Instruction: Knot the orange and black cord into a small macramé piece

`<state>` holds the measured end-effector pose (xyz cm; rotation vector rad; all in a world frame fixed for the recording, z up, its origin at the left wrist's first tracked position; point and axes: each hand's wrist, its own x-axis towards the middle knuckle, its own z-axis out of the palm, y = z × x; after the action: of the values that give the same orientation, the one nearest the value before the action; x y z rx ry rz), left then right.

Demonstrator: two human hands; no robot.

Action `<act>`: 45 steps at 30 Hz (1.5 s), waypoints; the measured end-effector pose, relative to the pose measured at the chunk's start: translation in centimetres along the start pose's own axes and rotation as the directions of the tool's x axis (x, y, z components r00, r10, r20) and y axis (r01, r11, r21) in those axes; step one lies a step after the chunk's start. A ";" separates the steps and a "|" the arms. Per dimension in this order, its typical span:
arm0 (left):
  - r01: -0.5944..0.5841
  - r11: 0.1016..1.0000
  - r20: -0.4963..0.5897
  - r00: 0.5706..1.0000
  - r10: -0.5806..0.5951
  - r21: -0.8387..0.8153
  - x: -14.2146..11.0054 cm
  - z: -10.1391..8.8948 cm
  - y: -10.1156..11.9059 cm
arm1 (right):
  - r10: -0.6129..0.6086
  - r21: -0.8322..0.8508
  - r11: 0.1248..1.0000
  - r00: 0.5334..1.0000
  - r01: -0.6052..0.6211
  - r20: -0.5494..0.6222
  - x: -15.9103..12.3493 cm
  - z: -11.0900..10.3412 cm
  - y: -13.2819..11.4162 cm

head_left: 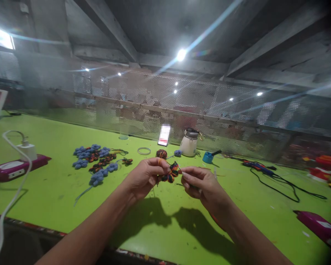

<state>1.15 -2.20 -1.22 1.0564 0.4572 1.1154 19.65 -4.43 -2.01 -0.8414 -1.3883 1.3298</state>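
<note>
From where I stand, a purple power strip (pixel 34 165) lies at the far left of the counter (pixel 52 129), its plug (pixel 27 151) and white cord (pixel 1 230) out at the side, perhaps to spare the working space. Next come blue flowers (pixel 97 177) and dark, mixed-colour flowers (pixel 106 160), bunched together, likely so they stay within reach. A pale ring (pixel 143 151) lies beyond them.

The left hand (pixel 145 178) has its grip closed, thumb and finger pinching a bright flower (pixel 169 177) up off the counter in the middle, I suppose to steady it and show its edge. Behind it sits a yarn ball (pixel 161 154); farther back, a phone (pixel 164 135) stands tilted up, facing the person.

The right hand (pixel 200 182) pinches too, its grip closed on a thin tool (pixel 180 168) that meets the flower's right edge; a fingertip hold probably gives finer control. Past it stand a jar (pixel 188 144) and a blue tub (pixel 208 158), then a corded tool (pixel 257 166), all apart from the hands.
</note>
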 end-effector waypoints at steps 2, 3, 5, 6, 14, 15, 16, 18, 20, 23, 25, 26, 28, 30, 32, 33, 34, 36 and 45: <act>-0.015 0.999 0.042 0.999 0.014 0.035 0.0 0.0 -0.2 | -0.006 -0.009 1.000 1.000 0.006 -0.003 0.0 0.0 -0.1; -0.021 0.998 0.055 0.998 0.018 0.052 -0.1 -0.1 -0.2 | -0.009 -0.016 1.000 1.000 0.009 -0.003 0.0 0.0 -0.1; -0.036 0.997 0.061 0.998 0.032 0.071 -0.1 -0.1 -0.3 | -0.017 -0.026 1.000 1.000 0.017 0.000 -0.1 0.0 -0.1; -0.042 0.996 0.058 0.998 0.037 0.074 -0.1 -0.2 -0.4 | -0.021 -0.031 0.999 1.000 0.021 -0.001 -0.1 0.0 -0.1; -0.059 0.992 0.005 0.998 0.059 0.107 0.1 0.1 -0.5 | -0.088 -0.166 0.983 0.996 0.082 -0.027 -0.3 0.3 -0.5; -0.051 0.992 -0.004 0.999 0.052 0.119 0.1 0.3 -0.5 | -0.102 -0.192 0.977 0.995 0.096 -0.018 -0.4 0.3 -0.6; -0.041 0.991 -0.011 0.999 0.043 0.128 0.1 0.4 -0.4 | -0.113 -0.216 0.970 0.994 0.109 -0.008 -0.4 0.4 -0.6; -0.023 0.990 -0.012 1.000 0.025 0.140 0.1 0.7 -0.4 | -0.120 -0.251 0.960 0.993 0.120 0.015 -0.5 0.5 -0.6; -0.006 0.989 -0.006 1.000 0.007 0.149 0.0 0.9 -0.4 | -0.119 -0.267 0.956 0.993 0.121 0.022 -0.4 0.5 -0.6; -0.009 0.988 0.004 1.000 0.008 0.155 0.0 1.0 -0.5 | -0.136 -0.259 0.958 0.990 0.124 -0.027 -0.3 0.6 -0.4; -0.021 0.987 0.015 1.000 0.019 0.160 -0.1 0.9 -0.5 | -0.153 -0.239 0.962 0.986 0.134 -0.064 -0.3 0.6 -0.3; -0.028 0.985 0.020 1.000 0.025 0.169 -0.1 0.9 -0.5 | -0.157 -0.228 0.964 0.985 0.136 -0.076 -0.2 0.6 -0.3; -0.037 0.980 0.022 0.999 0.034 0.195 -0.2 0.9 -0.5 | -0.158 -0.207 0.969 0.983 0.137 -0.092 -0.2 0.5 -0.2; -0.045 0.973 0.020 0.999 0.041 0.225 -0.2 0.8 -0.4 | -0.149 -0.190 0.973 0.984 0.128 -0.099 -0.2 0.4 -0.2; -0.055 0.966 0.016 0.998 0.053 0.254 -0.2 0.8 -0.3 | -0.128 -0.168 0.980 0.987 0.110 -0.099 -0.3 0.3 -0.3; -0.058 0.963 0.010 0.998 0.057 0.264 -0.2 0.8 -0.3 | -0.114 -0.155 0.983 0.989 0.098 -0.096 -0.3 0.2 -0.3; -0.058 0.960 0.003 0.998 0.059 0.273 -0.2 0.8 -0.2 | -0.098 -0.141 0.986 0.991 0.085 -0.091 -0.4 0.2 -0.3; -0.045 0.960 -0.019 0.998 0.052 0.277 -0.3 0.8 -0.1 | -0.075 -0.113 0.991 0.994 0.066 -0.081 -0.4 0.1 -0.4; -0.073 0.897 -0.080 0.990 0.119 0.436 0.1 0.3 0.1 | -0.050 -0.050 0.998 0.997 0.047 -0.060 -0.3 -0.2 -0.4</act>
<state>1.35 -2.21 -0.93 1.4248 0.7687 1.1903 19.94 -4.75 -1.66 -0.8685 -1.3891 1.2286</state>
